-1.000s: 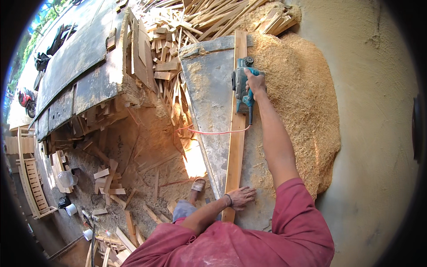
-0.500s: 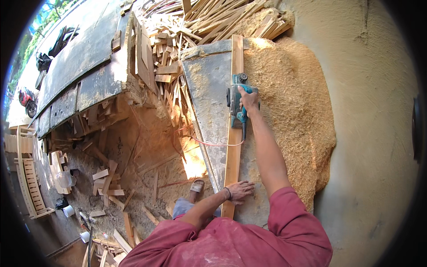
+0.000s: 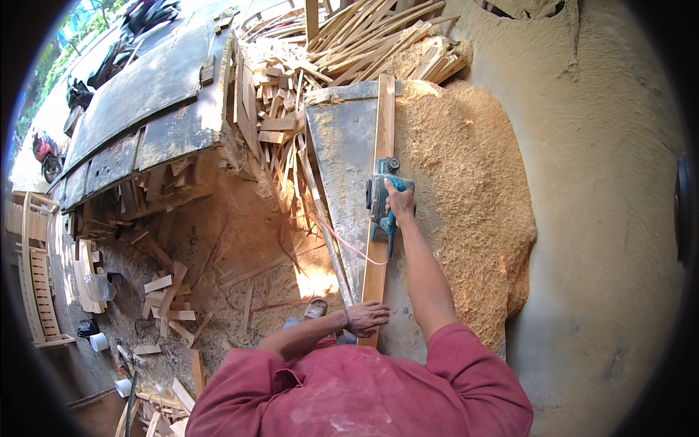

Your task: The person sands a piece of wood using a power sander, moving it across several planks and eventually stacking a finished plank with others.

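A long narrow plank (image 3: 384,120) lies lengthwise on the grey worktable (image 3: 331,138). On the plank's middle sits a teal and black electric hand planer (image 3: 378,195), its base on the wood. My right hand (image 3: 399,202) is wrapped around the planer's handle with the arm stretched forward. A thin pinkish power cord (image 3: 342,240) runs from the planer's rear and off the table's left edge. My left hand (image 3: 368,318) rests across the plank's near end, close to my body, fingers stretched out and palm down.
A thick heap of wood shavings (image 3: 480,182) covers the table's right side, beside a plastered wall (image 3: 597,218). Beyond the far end lie piled wood strips (image 3: 378,36). To the left stands a dark-topped bench (image 3: 145,95); wood offcuts (image 3: 171,295) litter the floor.
My right hand has drawn the planer back along the plank toward me. My left hand has shifted left over the plank's near end. The whole view has shifted slightly.
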`<act>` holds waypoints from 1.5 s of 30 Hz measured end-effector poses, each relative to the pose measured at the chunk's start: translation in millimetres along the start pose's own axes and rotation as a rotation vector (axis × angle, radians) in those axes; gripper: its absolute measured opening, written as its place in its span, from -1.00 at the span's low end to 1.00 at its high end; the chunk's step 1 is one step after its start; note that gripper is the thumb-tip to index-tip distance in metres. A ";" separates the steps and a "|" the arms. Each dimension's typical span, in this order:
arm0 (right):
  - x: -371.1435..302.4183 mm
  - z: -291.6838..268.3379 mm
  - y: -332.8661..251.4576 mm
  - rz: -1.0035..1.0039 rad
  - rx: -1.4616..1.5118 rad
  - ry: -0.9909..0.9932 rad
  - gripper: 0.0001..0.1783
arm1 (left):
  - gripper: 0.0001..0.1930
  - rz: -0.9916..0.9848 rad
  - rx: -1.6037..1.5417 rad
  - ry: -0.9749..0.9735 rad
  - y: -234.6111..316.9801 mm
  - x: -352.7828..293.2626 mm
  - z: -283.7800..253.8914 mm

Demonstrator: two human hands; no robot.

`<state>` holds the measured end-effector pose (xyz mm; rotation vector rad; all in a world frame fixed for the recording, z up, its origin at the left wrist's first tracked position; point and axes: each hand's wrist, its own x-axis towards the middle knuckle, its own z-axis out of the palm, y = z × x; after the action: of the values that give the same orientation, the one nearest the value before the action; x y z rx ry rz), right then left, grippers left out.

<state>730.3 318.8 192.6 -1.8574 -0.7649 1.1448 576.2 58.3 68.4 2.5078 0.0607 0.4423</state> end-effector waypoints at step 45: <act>-540.9 -172.8 280.7 0.104 0.303 0.398 -0.66 | -0.49 -1.366 -0.431 0.274 114.2 -63.1 141.5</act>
<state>690.5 -312.6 223.4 -1.7993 -0.2570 0.8570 556.6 -122.0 4.0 1.4709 1.4683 0.1534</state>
